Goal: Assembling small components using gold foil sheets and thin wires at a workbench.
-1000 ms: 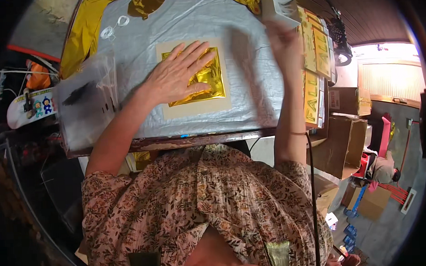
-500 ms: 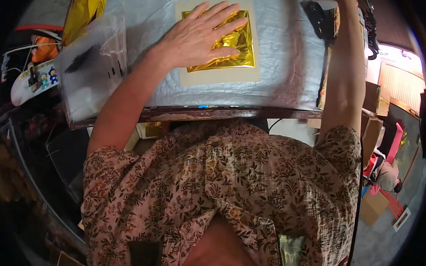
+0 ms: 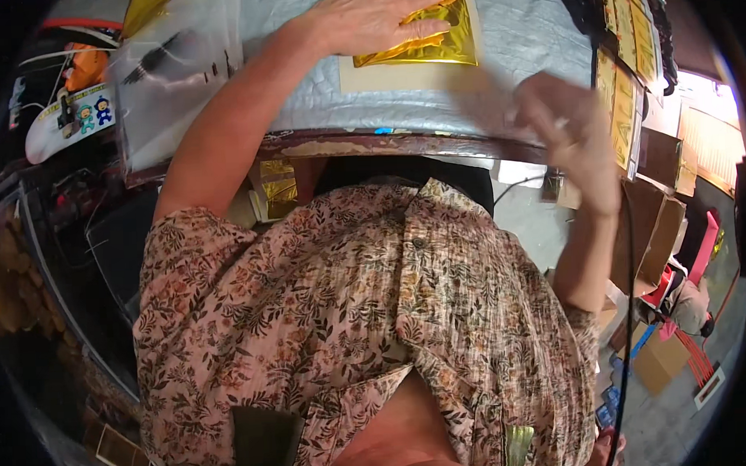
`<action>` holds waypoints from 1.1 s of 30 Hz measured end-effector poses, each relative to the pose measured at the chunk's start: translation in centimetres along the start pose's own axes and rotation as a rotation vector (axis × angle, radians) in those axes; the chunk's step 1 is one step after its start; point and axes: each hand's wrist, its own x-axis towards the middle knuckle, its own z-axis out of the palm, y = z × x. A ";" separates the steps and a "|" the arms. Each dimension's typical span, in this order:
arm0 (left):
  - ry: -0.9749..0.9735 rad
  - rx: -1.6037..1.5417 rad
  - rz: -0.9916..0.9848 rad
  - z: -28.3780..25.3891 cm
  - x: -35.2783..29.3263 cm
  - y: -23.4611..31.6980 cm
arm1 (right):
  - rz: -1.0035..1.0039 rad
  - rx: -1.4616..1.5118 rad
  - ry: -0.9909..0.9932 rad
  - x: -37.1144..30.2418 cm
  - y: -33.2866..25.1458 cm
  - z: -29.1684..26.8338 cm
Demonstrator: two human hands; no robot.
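Left hand (image 3: 374, 19) spread flat on foil (image 3: 458, 45), which lies on card (image 3: 384, 77) atop counter (image 3: 329, 144). Right hand (image 3: 564, 115) just swung back from counter's right side, blurred, can't tell if holding anything; likely puts it back within reach of the foil.

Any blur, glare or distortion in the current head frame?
Head view: the right hand is smeared, apparently by motion, while the left hand looks fairly crisp; head view: the bright opening at far right is washed out; head view: the table's front edge bows, and the picture's corners go dark.
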 end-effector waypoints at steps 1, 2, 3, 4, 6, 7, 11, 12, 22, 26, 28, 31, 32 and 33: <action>0.004 -0.014 0.007 0.0 0.0 0.1 | -0.077 -0.049 -0.006 -0.9 0.6 1.8; 0.008 -0.032 0.019 -0.1 0.0 0.2 | -0.019 -0.131 0.016 -1.6 0.1 3.3; 0.009 -0.024 0.018 0.0 -0.1 0.1 | -0.006 -0.102 0.053 -1.8 0.1 4.8; 0.016 -0.031 0.031 0.0 0.0 0.1 | 0.013 -0.076 0.094 -2.1 0.1 6.1; 0.023 -0.033 0.043 -0.2 -0.1 0.2 | -0.052 -0.115 0.158 -1.5 0.0 7.5; 0.011 -0.042 0.033 -0.3 -0.3 0.4 | -0.089 -0.228 0.170 -1.2 -0.2 7.9; 0.001 -0.021 0.025 -0.5 -0.4 0.5 | -0.125 -0.329 0.212 0.0 -0.6 8.4; 0.004 -0.020 0.021 -0.5 -0.5 0.5 | -0.129 -0.330 0.210 0.1 -0.4 8.5; 0.003 -0.014 0.027 -0.4 -0.4 0.4 | -0.183 -0.193 0.328 1.1 -0.1 10.6; 0.013 -0.012 0.038 -0.4 -0.4 0.4 | -0.312 -0.252 0.422 1.1 0.7 11.1; 0.006 -0.017 0.026 -0.6 -0.4 0.6 | -0.265 -0.289 0.406 0.1 0.3 10.6; 0.005 -0.015 0.025 -0.5 -0.4 0.6 | -0.222 -0.352 0.396 -0.6 0.0 10.4; 0.013 -0.006 0.032 -0.5 -0.4 0.6 | -0.229 -0.376 0.398 -0.7 0.0 10.4; 0.013 -0.006 0.034 -0.5 -0.3 0.5 | -0.227 -0.376 0.400 -0.7 -0.1 10.5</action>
